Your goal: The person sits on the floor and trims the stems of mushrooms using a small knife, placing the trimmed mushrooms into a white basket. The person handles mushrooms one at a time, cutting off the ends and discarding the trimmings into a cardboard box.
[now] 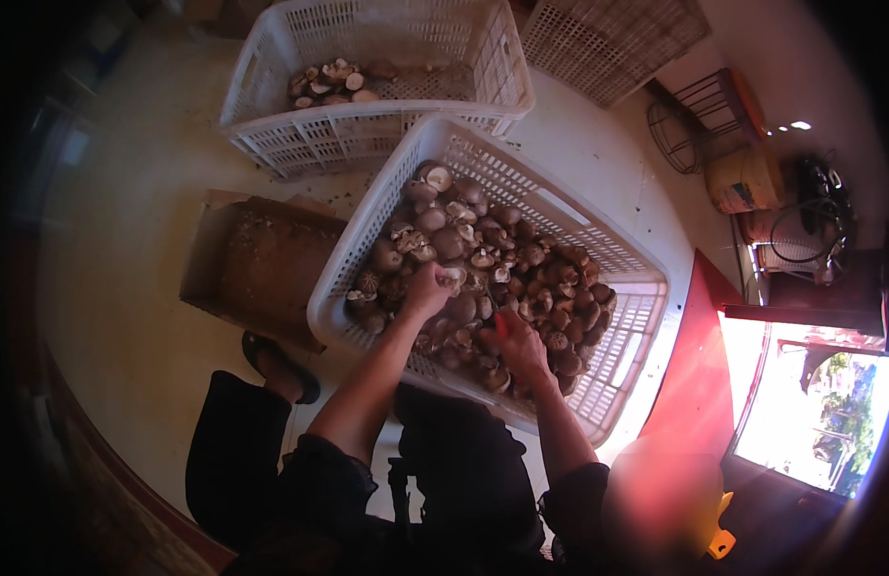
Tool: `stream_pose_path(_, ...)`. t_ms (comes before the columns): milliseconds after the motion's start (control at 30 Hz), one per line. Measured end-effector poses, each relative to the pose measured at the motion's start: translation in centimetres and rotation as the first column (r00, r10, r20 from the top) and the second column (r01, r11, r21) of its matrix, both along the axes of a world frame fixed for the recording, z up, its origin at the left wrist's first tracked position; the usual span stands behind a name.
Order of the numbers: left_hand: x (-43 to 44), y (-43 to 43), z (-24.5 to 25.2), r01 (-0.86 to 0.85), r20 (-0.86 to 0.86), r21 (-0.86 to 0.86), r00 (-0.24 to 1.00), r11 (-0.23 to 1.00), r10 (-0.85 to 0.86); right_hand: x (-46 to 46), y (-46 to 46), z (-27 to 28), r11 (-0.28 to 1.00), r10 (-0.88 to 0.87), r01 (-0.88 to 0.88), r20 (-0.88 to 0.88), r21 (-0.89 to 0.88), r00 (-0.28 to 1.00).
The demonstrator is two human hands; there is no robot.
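Before me stands a white plastic crate (635,270), with many brown-capped mushrooms, shiitake by their look (448,243), heaped inside. My left hand (426,291) is over the heap and pinches a pale-stemmed mushroom (455,278) between thumb and fingers. To its right, my right hand (525,347) is closed around a small tool with a red handle (501,325). A thin dark part seems to reach from that handle towards the mushrooms, but its exact kind is too small to tell. The caps below both hands are partly hidden by them.
Behind is a second white crate (307,144) with several mushrooms (333,83) in one corner. An open cardboard box (271,266) lies on the floor at left, near a foot in a dark shoe (307,385). A yellowish bucket (746,180) and a bright doorway (811,410) are at right.
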State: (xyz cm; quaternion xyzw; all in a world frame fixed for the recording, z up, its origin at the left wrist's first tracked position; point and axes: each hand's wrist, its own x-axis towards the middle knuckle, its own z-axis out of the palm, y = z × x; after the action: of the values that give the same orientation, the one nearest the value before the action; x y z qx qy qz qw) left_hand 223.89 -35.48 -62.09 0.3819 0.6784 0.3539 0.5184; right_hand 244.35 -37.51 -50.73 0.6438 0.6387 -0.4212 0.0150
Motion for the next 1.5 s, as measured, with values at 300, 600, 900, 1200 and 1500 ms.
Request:
stream_pose_path(300, -3.2, -5.5, 7.7, -0.253, 0.065, 0.216, 0.967, 0.943, 0.245, -3.9, -0.9, 4.4, 0.914, 0.306, -0.327, 0.118, 0.242, 0.945)
stream_pose_path(600, -10.3, -14.4, 13.8, -0.665, 0.084, 0.351, 0.724, 0.66, 0.685, -14.3, -2.4, 7.9, 0.661, 0.69, -0.617, -0.023, 0.427, 0.724)
stream_pose_path(900, -13.7, -16.2, 14.9, -0.707, 0.78, -0.096, 0.383, 0.7, 0.494, -10.1, 1.1, 7.4, 0.882, 0.411, -0.408, 0.04, 0.236, 0.911)
stream_pose_path(1200, -9.0, -10.0, 15.4, -0.53, 0.668, -0.089, 0.596, 0.843, 0.446, -3.7, 2.8, -2.8, 0.847, 0.374, -0.49, 0.425, 0.205, 0.824)
stream_pose_path(1500, -8.3, -7.5, 15.9, -0.114, 0.013, -0.192, 0.993, 0.975, 0.119, -6.4, 2.2, 9.2, 0.515, 0.658, -0.694, 0.286, 0.503, 0.696)
